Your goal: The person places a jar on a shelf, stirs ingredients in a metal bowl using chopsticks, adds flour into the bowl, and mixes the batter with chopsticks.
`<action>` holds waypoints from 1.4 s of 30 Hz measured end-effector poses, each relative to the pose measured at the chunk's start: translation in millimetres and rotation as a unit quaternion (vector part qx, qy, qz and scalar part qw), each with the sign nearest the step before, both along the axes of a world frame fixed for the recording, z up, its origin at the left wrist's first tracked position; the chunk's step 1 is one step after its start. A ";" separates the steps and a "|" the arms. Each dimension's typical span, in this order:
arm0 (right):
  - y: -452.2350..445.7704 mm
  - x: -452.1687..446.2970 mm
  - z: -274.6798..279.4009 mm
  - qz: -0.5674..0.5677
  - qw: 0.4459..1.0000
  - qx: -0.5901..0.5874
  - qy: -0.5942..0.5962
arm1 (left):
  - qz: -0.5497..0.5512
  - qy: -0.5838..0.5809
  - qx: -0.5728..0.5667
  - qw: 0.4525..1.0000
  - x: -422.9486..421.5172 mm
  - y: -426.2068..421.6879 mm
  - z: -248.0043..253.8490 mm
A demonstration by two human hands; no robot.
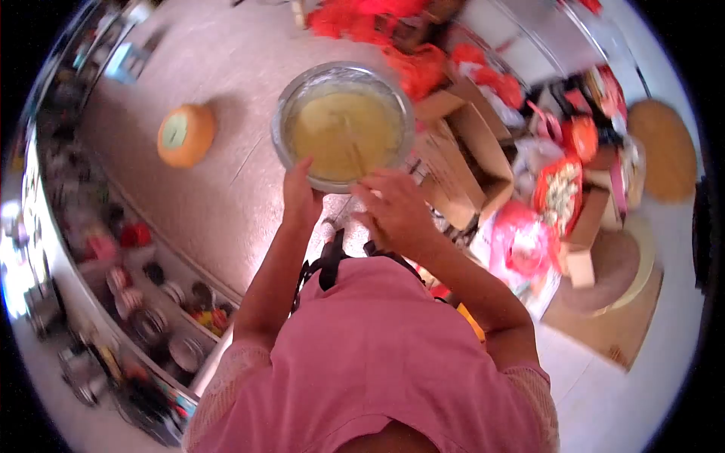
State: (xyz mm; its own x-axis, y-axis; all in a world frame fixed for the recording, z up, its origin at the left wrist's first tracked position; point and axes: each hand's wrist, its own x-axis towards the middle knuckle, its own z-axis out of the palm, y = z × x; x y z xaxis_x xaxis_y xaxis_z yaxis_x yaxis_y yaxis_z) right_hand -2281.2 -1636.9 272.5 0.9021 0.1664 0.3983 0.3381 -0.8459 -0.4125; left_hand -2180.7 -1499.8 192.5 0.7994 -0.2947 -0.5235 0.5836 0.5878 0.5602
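We hold a wide metal bowl (336, 183) in front of us, above the speckled floor (242, 140), a yellow mixture (321, 143) spread across its inside. Our left hand (302, 195) grips the bowl at its near edge, left of the middle, the thumb up against the rim. Our right hand (394, 208), slightly blurred, is at the near right edge, its fingers closed around the end of a thin stick (353, 151); the stick slants over the rim, its far end in the mixture near the bowl's middle. Our pink shirt (377, 340) fills the foreground.

To the left, a round orange object (186, 136) with a pale green patch on top sits on the floor, well apart from the bowl. A light blue stool (126, 63) stands beyond it, toward the floor's far left corner. A blurred shelf (170, 291) crowded with pans and dishes runs down the floor's left edge.

To the right, an open cardboard box (468, 155) stands near the bowl, red plastic bags (340, 19) heaped beyond it by the floor's far edge. A pink plastic bag (521, 241) lies on the box's near right side, and a round brown board (663, 151) is farther right.
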 end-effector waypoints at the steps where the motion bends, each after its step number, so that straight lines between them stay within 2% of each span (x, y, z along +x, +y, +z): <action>1: 1.3 -6.5 -1.7 -0.032 0.999 -0.025 0.007 | -0.012 0.022 0.020 0.999 -1.1 -11.2 10.6; 2: -1.5 -14.9 -4.1 -0.070 0.996 -0.053 0.017 | -0.037 0.000 -0.005 0.999 0.2 -12.3 -17.9; 3: -5.8 -23.0 -15.5 -0.111 0.987 -0.114 0.023 | -0.063 0.051 -0.035 0.996 3.6 -17.5 -28.9; 4: -14.0 -35.4 -15.2 -0.136 0.983 -0.125 -0.008 | -0.082 0.027 -0.015 0.996 4.0 -21.7 -36.9; 5: -25.5 -49.0 -8.9 -0.159 0.981 -0.113 0.010 | -0.132 0.024 -0.019 0.991 4.6 -25.8 -37.9; 6: -38.7 -67.5 -2.0 -0.182 0.978 -0.098 0.027 | -0.175 0.073 -0.054 0.980 -5.5 -42.6 -0.4; 7: -55.5 -87.0 -5.9 -0.229 0.972 -0.021 0.041 | -0.136 0.058 0.040 0.988 -8.2 -58.3 12.2; 8: -70.7 -105.9 -14.1 -0.269 0.960 0.061 0.046 | -0.145 0.010 0.062 0.987 -2.1 -60.2 -2.7; 10: -116.6 -158.7 -48.0 -0.408 0.893 0.189 0.006 | -0.157 -0.001 0.060 0.986 -7.6 -75.9 -3.9; 11: -144.8 -191.6 -74.5 -0.505 0.846 0.168 -0.022 | -0.163 -0.013 0.059 0.985 -11.0 -82.8 -5.2; 12: -171.9 -230.1 -105.5 -0.602 0.744 0.288 -0.018 | -0.165 -0.024 0.058 0.984 -18.6 -91.4 -6.4; 13: -203.8 -276.3 -156.4 -0.597 0.709 0.315 -0.204 | -0.176 -0.025 0.061 0.982 -26.8 -103.8 -3.7; 14: -232.5 -310.4 -166.1 -0.729 0.634 0.247 -0.075 | -0.164 -0.011 0.078 0.983 -31.0 -114.7 0.6; 15: -248.0 -339.3 -180.8 -0.731 0.552 0.398 -0.055 | -0.153 0.000 0.097 0.983 -37.2 -123.0 6.4; 16: -263.7 -368.2 -195.4 -0.726 0.442 0.525 -0.040 | -0.162 -0.004 0.105 0.981 -46.1 -135.8 11.2; 17: -276.1 -386.0 -209.4 -0.725 0.368 0.582 -0.023 | -0.165 -0.002 0.113 0.980 -56.4 -149.5 16.1; 18: -285.8 -392.2 -219.4 -0.732 0.324 0.599 -0.007 | -0.166 0.001 0.122 0.979 -66.1 -161.8 18.0; 20: -301.7 -394.3 -242.7 -0.744 0.260 0.615 0.026 | -0.179 -0.033 0.119 0.976 -81.2 -180.7 17.6; 22: -316.3 -388.8 -259.2 -0.736 0.225 0.638 0.037 | -0.164 -0.031 0.162 0.973 -93.7 -197.8 17.3; 24: -323.0 -389.3 -271.0 -0.690 0.204 0.694 0.028 | -0.174 -0.023 0.145 0.974 -102.9 -207.2 17.2; 26: -333.1 -392.7 -280.1 -0.594 0.175 0.785 -0.001 | -0.183 -0.014 0.122 0.975 -109.6 -214.2 13.0; 27: -337.7 -395.4 -281.5 -0.593 0.173 0.786 0.000 | -0.194 -0.005 0.103 0.976 -111.3 -216.6 10.0; 29: -341.7 -401.9 -282.9 -0.637 0.265 0.719 0.081 | -0.204 0.004 0.090 0.975 -113.2 -218.7 3.0; 30: -348.4 -422.3 -293.7 -0.638 0.459 0.591 0.179 | -0.210 -0.020 0.114 0.971 -114.0 -217.6 -2.0; 31: -355.2 -443.0 -305.5 -0.648 0.631 0.269 0.332 | -0.218 -0.043 0.137 0.965 -114.4 -218.1 -4.9; 32: -362.2 -463.5 -317.2 -0.650 0.673 -0.001 0.354 | -0.221 -0.043 0.139 0.964 -116.1 -221.3 -4.9; 33: -364.5 -450.7 -254.5 -0.752 0.520 0.159 0.372 | -0.233 -0.031 0.116 0.965 -119.1 -224.4 -2.9; 34: -368.4 -445.4 -225.6 -0.770 0.500 0.143 0.371 | -0.243 -0.019 0.091 0.965 -122.2 -228.3 -1.1; 38: -376.5 -434.1 -244.6 -0.698 0.584 0.078 0.407 | -0.231 -0.020 0.126 0.964 -136.5 -239.6 5.4; 40: -360.3 -408.3 -234.9 -0.724 0.570 0.144 0.361 | -0.233 -0.032 0.090 0.968 -138.3 -241.6 3.5; 42: -348.4 -405.0 -257.6 -0.720 0.599 0.166 0.309 | -0.232 -0.014 0.102 0.967 -134.9 -240.3 -0.8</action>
